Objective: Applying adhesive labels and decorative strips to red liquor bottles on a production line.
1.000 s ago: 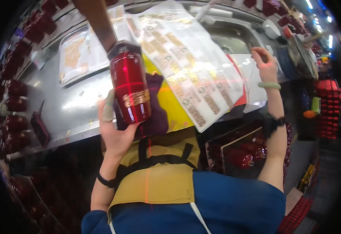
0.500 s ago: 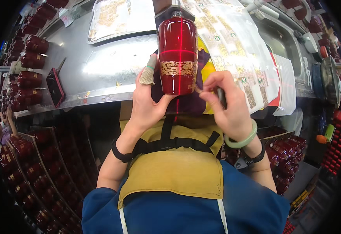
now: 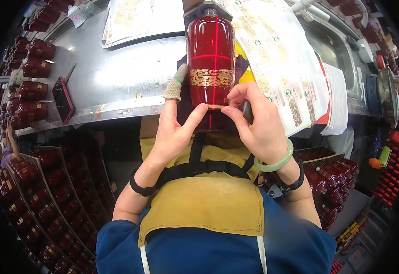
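A glossy dark red bottle (image 3: 211, 45) lies with its neck pointing away and its base toward me. A gold scroll-patterned band (image 3: 212, 78) runs across its lower part, and red light lines cross its surface. My left hand (image 3: 172, 132) grips the bottle's left side; its thumb presses at the base edge, and a knitted finger sleeve (image 3: 174, 86) covers its index finger. A thin pale gold strip (image 3: 215, 107) spans from that thumb to my right hand (image 3: 259, 118), which pinches its other end at the base. A dark object, partly hidden, is tucked in my right palm.
A metal holder (image 3: 195, 13) stands at the bottle's neck. Sheets of gold decals (image 3: 291, 68) lie to the right, before a sink (image 3: 332, 50). On the left are a tray (image 3: 140, 39), a dark red-edged case (image 3: 63, 100) and several red bottles (image 3: 34, 90). Racks of bottles (image 3: 58, 196) stand below.
My right hand has moved left and down to the bottle's base, bringing the strip across it. My left thumb has shifted to the strip's end. The bottle has turned slightly.
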Available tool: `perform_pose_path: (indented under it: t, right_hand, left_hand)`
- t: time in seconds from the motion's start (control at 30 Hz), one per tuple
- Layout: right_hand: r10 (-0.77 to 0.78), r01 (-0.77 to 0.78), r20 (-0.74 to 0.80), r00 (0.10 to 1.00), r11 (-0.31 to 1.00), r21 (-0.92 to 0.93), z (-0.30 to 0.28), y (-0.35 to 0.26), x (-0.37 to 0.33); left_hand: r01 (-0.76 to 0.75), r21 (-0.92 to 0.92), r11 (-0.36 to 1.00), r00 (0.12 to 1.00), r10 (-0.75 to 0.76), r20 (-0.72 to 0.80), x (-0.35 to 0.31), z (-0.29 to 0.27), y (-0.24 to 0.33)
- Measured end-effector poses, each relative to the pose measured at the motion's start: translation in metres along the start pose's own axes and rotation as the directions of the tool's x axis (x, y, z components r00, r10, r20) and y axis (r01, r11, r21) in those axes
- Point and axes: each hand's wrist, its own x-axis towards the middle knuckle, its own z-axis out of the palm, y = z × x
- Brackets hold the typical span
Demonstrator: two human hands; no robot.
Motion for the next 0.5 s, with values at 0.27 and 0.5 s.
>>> perform_pose_path:
  t: [0.27,0.5]
  right_hand:
    - [0.044,-0.047,-0.029,0.999,0.994,-0.098,-0.007,0.008,-0.003]
    - [0.084,-0.083,-0.061,0.995,0.996,0.016,0.001,0.017,-0.003]
  left_hand:
    - [0.023,-0.010,1.000,1.000,-0.023,0.001,-0.004,0.002,-0.001]
    - [0.037,-0.085,0.996,0.999,-0.038,-0.009,-0.004,0.005,0.001]
